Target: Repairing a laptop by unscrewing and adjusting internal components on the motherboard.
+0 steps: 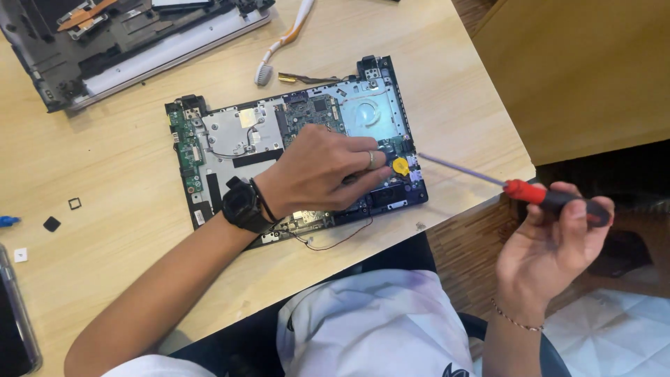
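Screwdriver (530, 192) gripped in right hand (548, 255); left hand (317, 174) on motherboard (230, 136).

A person's left hand (317, 171) presses on an opened laptop base (293, 150) lying on a wooden table (105, 181), fingertips beside a yellow coin cell (400, 166). The right hand (551, 244) grips a red-and-black screwdriver (537, 194), tip pointing toward the board. A toothbrush (283, 42) lies above.

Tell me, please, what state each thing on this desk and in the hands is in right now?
Laptop base: opened, circuit boards bared, flat on desk.
Left hand: resting on the base, fingertips by the yellow coin cell.
Right hand: gripping the screwdriver, tip towards the base.
Toothbrush: lying unused.
Second laptop shell: dismantled.
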